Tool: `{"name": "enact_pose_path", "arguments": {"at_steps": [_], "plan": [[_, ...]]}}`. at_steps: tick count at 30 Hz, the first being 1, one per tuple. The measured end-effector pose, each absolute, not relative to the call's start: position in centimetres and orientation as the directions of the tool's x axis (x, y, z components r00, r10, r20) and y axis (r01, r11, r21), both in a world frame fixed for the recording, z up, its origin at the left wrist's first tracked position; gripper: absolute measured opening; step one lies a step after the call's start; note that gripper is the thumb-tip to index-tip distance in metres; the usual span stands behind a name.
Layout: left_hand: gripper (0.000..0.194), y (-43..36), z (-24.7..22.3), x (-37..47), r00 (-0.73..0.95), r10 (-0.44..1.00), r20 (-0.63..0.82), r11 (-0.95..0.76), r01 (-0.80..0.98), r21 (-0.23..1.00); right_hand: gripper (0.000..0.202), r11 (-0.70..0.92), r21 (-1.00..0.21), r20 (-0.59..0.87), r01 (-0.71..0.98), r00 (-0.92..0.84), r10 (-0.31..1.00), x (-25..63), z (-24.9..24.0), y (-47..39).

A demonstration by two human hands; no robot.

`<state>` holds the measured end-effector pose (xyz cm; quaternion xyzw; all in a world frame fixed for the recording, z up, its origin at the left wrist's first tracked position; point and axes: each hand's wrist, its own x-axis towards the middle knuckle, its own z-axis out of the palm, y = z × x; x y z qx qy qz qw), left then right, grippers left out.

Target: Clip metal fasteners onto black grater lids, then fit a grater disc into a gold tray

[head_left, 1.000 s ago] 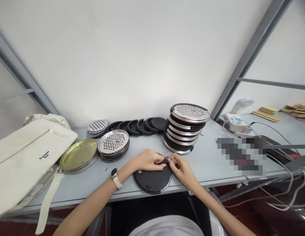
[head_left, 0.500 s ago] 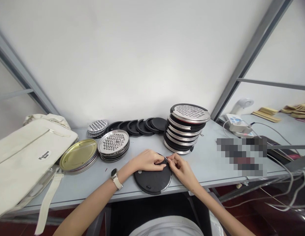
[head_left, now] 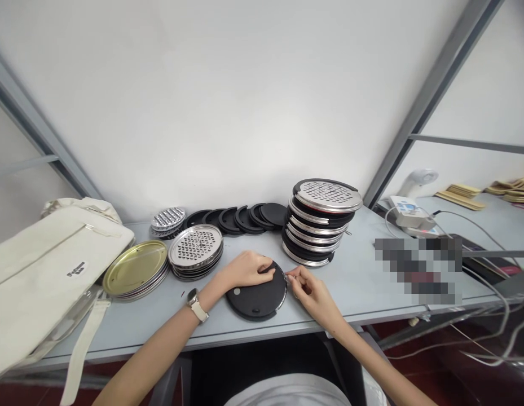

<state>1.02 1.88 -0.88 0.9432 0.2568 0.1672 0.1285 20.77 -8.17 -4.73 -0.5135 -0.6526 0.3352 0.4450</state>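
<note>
A round black disc (head_left: 257, 301) with a shiny metal strip along its right edge lies near the table's front. My left hand (head_left: 250, 269), wearing a watch, grips the disc's upper edge, fingers closed over the top and partly hidden. Beside the upper right edge, my right hand (head_left: 307, 287) is closed in a pinch. A small shiny bit shows at its fingertips, too small to name. Behind my hands stands a tall stack of metal grater discs with black rims (head_left: 321, 225).
Grater plates (head_left: 199, 246) and gold-coloured round lids (head_left: 137, 268) are stacked at the left, beside a cream bag (head_left: 45, 270). Black discs (head_left: 228, 220) overlap in a row along the wall. White cables (head_left: 469, 270) and a blurred patch (head_left: 418, 270) are at the right.
The black disc has moved left and slightly away from me, with my left hand on it. My right hand has stayed nearly in place, pinched at the disc's right edge.
</note>
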Motion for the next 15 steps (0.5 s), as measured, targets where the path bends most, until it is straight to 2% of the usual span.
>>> {"name": "enact_pose_path", "arguments": {"at_steps": [6,15], "plan": [[0.032,0.9,-0.3,1.4,0.871,0.432,0.236,-0.883,0.354,0.309,0.024,0.240,-0.901,0.249,0.361,-0.022,0.968,20.9,-4.7,-7.9],[0.032,0.3,0.1,1.5,0.902,0.361,0.237,-0.914,0.292,0.281,0.025,0.243,-0.898,0.233,0.367,-0.071,0.970,21.0,-5.0,-7.7]]}}
